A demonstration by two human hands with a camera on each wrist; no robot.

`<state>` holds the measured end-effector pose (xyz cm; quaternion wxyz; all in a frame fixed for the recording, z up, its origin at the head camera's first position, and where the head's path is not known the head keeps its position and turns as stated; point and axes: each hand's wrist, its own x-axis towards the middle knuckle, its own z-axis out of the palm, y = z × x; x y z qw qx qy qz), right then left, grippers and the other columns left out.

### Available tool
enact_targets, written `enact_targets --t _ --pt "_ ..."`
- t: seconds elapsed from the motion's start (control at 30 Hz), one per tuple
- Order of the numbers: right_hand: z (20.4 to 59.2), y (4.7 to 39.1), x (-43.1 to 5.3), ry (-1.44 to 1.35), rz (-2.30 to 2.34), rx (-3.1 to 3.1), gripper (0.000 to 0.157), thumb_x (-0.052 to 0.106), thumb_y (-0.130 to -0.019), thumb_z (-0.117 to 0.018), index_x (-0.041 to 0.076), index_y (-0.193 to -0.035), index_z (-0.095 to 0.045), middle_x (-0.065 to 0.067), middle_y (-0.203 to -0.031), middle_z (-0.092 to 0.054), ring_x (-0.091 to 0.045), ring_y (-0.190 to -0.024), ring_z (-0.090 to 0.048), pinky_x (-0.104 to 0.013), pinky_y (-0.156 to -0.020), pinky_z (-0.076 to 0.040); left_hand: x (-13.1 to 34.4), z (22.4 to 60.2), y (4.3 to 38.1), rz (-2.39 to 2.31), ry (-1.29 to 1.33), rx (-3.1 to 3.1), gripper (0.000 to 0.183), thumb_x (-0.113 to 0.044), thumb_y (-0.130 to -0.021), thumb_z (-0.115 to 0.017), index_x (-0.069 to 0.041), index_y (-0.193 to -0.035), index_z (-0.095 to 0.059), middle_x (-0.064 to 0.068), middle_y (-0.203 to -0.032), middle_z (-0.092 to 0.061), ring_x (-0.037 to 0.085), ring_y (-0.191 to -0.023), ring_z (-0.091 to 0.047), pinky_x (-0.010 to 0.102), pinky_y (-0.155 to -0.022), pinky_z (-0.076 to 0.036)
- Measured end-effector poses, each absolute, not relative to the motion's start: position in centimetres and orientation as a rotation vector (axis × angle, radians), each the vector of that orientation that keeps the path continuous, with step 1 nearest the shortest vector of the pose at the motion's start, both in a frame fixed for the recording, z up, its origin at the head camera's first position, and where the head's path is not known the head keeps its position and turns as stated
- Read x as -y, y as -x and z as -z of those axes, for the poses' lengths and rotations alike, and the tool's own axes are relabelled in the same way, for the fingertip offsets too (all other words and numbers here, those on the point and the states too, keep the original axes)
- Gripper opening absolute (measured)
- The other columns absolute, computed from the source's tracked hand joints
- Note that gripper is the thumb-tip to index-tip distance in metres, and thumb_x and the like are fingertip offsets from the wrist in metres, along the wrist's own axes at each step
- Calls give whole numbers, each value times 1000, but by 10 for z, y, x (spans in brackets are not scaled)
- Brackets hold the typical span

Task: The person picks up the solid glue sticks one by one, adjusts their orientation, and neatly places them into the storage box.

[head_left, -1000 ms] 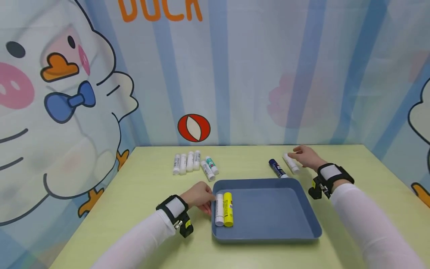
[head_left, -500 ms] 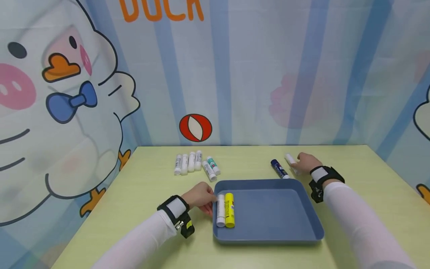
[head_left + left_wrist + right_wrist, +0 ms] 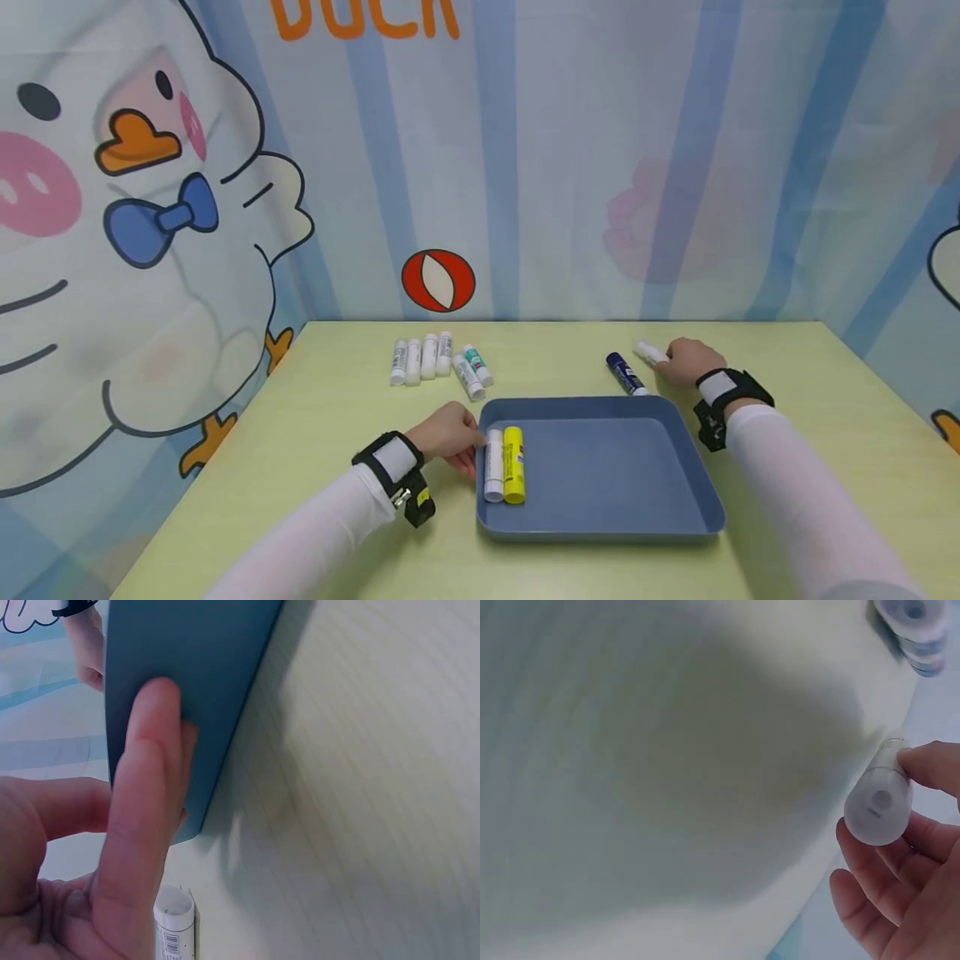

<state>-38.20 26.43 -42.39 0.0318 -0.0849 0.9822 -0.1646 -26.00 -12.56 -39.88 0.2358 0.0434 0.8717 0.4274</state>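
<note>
In the head view my left hand (image 3: 447,437) holds the left wall of the blue-grey tray (image 3: 600,535). The left wrist view has its fingers flat along the tray's outer wall (image 3: 217,645), the thumb reaching over the rim. Inside the tray a white glue stick (image 3: 493,467) and a thicker yellow glue stick (image 3: 513,465) lie side by side. Behind the tray's right end, my right hand (image 3: 690,362) pinches another white glue stick (image 3: 885,802) between thumb and fingers. Just left of that hand lies a dark blue glue stick (image 3: 626,372) with a white end.
Several white glue sticks (image 3: 414,362) lie in a row at the back left of the pale yellow table (image 3: 300,467). Beside them are a slanted white one (image 3: 468,377) and a green-and-white one (image 3: 477,365). A printed duck curtain (image 3: 555,167) hangs behind the table.
My right hand has come down around the white glue stick and now grips it; the stick's visible end has tilted a little. My left hand has stayed at the tray's left wall.
</note>
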Motion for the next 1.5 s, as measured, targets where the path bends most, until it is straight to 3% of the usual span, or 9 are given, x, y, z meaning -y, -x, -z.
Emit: enact_targets --t 0.47,0.83,1.07,1.5 --pt "374 347 -256 367 606 -3102 27 17 -96 -55 -9 -100 -61 -9 -69 -54 -21 -56 -45 -32 -50 -34 124 402 263 -1154 -101 -2396 18 -4 -94 -59 1 -77 -58 10 -60 -65 12 -47 -61 22 -47 -53" --pt "363 323 -230 483 767 -3037 31 19 -96 -58 -9 -109 -61 -18 -94 -65 -20 -66 -54 -30 -53 -41 125 398 261 -1156 -92 -2408 17 -3 -95 -58 2 -78 -59 10 -60 -64 11 -46 -60 22 -46 -53" --pt "359 298 -202 603 845 -2910 28 17 -96 -60 -7 -107 -62 -14 -94 -66 -19 -72 -58 -32 -59 -46 123 401 262 -1144 -124 -2393 19 -4 -95 -59 1 -76 -59 11 -60 -65 12 -47 -62 23 -47 -53" --pt "377 269 -152 690 751 -2751 14 16 -91 -68 3 -94 -67 -1 -82 -64 -13 -65 -55 -28 -57 -48 127 403 264 -1156 -149 -2365 20 -4 -95 -58 2 -77 -60 12 -60 -65 13 -47 -62 25 -48 -54"
